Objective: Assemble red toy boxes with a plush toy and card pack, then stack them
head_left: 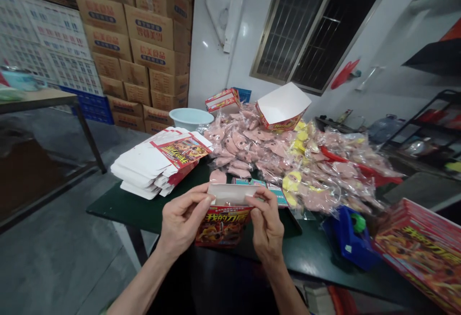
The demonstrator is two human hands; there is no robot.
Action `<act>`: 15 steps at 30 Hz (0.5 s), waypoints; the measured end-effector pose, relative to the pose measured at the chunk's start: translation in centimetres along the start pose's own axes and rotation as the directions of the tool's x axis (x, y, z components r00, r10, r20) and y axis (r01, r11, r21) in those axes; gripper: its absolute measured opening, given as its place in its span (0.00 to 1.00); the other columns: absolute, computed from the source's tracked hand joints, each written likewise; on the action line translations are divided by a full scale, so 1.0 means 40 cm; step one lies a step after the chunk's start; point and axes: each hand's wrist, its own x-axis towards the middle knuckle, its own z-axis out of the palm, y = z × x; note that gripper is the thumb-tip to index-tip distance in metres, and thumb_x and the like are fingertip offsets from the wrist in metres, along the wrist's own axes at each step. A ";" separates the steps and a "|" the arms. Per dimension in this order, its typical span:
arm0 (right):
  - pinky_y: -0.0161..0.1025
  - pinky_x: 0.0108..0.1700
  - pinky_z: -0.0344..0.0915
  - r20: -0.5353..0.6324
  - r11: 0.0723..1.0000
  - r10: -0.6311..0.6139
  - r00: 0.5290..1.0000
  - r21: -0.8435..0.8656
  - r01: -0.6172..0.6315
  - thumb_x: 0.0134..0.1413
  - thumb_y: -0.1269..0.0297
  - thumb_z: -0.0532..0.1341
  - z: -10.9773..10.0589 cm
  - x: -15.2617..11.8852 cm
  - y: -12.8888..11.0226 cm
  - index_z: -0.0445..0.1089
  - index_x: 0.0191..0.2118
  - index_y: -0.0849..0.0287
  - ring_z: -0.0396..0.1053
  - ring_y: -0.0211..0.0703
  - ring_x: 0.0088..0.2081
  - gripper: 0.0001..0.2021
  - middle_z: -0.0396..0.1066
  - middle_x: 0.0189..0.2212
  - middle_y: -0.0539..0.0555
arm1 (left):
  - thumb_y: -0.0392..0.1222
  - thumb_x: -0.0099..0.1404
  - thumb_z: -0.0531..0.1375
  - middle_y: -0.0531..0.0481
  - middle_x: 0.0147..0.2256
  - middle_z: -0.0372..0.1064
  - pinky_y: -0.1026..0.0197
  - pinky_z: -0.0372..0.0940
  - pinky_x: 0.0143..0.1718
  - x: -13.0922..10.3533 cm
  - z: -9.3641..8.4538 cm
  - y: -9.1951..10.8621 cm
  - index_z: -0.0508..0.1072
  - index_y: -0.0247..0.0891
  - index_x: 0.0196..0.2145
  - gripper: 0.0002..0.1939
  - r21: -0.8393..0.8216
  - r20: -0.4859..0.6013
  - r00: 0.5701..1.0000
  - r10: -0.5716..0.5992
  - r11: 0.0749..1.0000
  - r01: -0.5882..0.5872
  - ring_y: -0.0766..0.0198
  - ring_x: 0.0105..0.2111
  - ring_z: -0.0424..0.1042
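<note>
A small red printed carton [224,228] with its pale top flap raised is between my two hands at the near table edge. My left hand [182,221] pinches the flap's left corner with thumb and fingers. At the right corner, my right hand [265,221] has its thumb and fingers closed on the same carton. Just beyond are teal printed packets [277,194] and a pink piece [218,176]. A large heap of clear-wrapped pink pieces [237,142], with some yellow ones, covers the table behind.
Flat cartons [139,166] are stacked on the left of the green table [313,252]. A pale basin [190,117] and an open carton [284,106] stand behind. At right are a blue tape dispenser [351,243] and a large red box [421,252].
</note>
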 end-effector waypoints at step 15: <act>0.36 0.45 0.64 0.075 0.981 0.091 0.993 0.167 -0.102 0.57 0.75 0.55 -0.044 0.010 -0.045 0.68 0.42 0.52 0.66 0.37 0.43 0.12 0.65 0.41 0.51 | 0.36 0.58 0.62 0.51 0.33 0.70 0.68 0.63 0.35 0.026 0.025 0.020 0.72 0.38 0.30 0.01 -0.395 0.100 0.975 -0.200 0.891 0.224 0.67 0.34 0.68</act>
